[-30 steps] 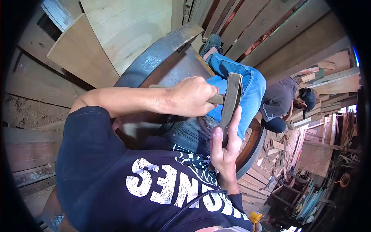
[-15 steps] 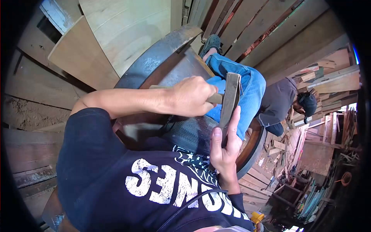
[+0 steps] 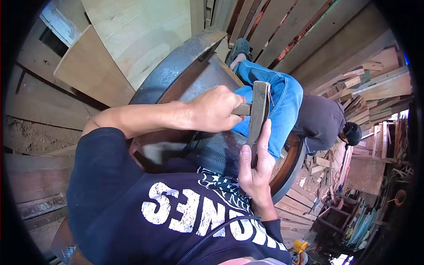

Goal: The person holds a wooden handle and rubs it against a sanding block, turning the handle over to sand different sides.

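Note:
My left hand [image 3: 216, 109] is closed in a fist around the short wooden handle [image 3: 242, 109] of an adze-like tool. The handle meets the side of the tool's long grey head [image 3: 259, 108], which is thick at its upper end and tapers downward. A thin strip stands out along one edge near the top. The narrow lower end sits between the thumb and fingers of my right hand [image 3: 256, 170], with the index finger stretched along it. Behind the head are blue jeans [image 3: 282, 101]; dark mesh fabric [image 3: 221, 150] lies below my left hand.
A large curved wooden piece [image 3: 165, 73] arcs beside my legs. Pale plywood panels [image 3: 141, 31] lean at the upper left. A co-worker [image 3: 320, 119] in a dark shirt bends over at the right, among scrap wood [image 3: 322, 163]. A yellow object [image 3: 300, 246] is at the lower right.
Both hands and the tool have shifted slightly left in view, the grip unchanged. The co-worker has moved and lowered their head.

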Tool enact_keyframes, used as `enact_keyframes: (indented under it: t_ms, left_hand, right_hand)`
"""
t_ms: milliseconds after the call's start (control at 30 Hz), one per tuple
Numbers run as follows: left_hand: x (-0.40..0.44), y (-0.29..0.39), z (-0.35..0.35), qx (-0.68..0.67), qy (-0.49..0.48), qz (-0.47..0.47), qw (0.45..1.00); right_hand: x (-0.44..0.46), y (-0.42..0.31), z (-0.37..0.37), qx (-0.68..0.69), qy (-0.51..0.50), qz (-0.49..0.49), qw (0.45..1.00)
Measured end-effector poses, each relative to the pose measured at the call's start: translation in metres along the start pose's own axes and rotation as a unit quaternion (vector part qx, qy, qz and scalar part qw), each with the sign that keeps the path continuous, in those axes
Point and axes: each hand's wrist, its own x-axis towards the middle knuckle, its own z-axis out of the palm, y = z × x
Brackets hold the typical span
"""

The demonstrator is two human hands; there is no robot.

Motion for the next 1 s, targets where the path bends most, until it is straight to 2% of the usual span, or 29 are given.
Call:
enact_keyframes:
  t_ms: [133, 267, 367, 433, 500, 633, 667, 767, 900, 1000]
  left_hand:
    - [-0.0028, 0.0011, 0.0012, 0.000, -0.048, 0.002, 0.999]
    - [0.0018, 0.0002, -0.0032, 0.020, -0.012, -0.016, 1.000]
    - [-0.0025, -0.0008, 0.0027, 0.006, -0.036, 0.014, 0.999]
    - [-0.0010, 0.0041, -0.0033, 0.034, -0.037, -0.001, 0.999]
    - [0.0029, 0.0027, -0.0069, 0.003, -0.013, -0.021, 1.000]
    - [-0.0011, 0.0054, -0.0030, 0.016, -0.032, -0.016, 0.999]
    - [-0.0006, 0.0039, -0.0049, 0.007, -0.027, 0.011, 1.000]
    - [0.0028, 0.0015, -0.0067, -0.014, -0.013, -0.025, 1.000]
    - [-0.0017, 0.0036, -0.0005, -0.009, -0.018, 0.013, 1.000]
    - [0.0010, 0.0032, -0.0051, 0.000, -0.017, 0.001, 1.000]
  right_hand:
    - [0.0021, 0.0024, 0.0000, -0.009, 0.004, -0.006, 1.000]
    - [0.0013, 0.0015, 0.0002, -0.011, 0.003, -0.012, 1.000]
    - [0.0045, -0.0002, -0.0013, -0.003, 0.003, -0.006, 1.000]
    - [0.0044, -0.0004, -0.0006, 0.003, 0.004, -0.001, 1.000]
    - [0.0031, 0.0007, 0.0003, -0.006, 0.010, -0.030, 0.999]
    - [0.0073, -0.0004, -0.0040, -0.022, 0.005, -0.030, 0.999]
    - [0.0075, -0.0014, -0.0043, -0.020, 0.002, -0.020, 1.000]
    - [0.0064, -0.0012, -0.0029, -0.019, 0.004, -0.023, 1.000]
    - [0.0092, -0.0015, -0.0046, -0.021, 0.001, -0.024, 0.999]
    - [0.0088, -0.0006, -0.0046, -0.024, -0.001, -0.025, 0.999]
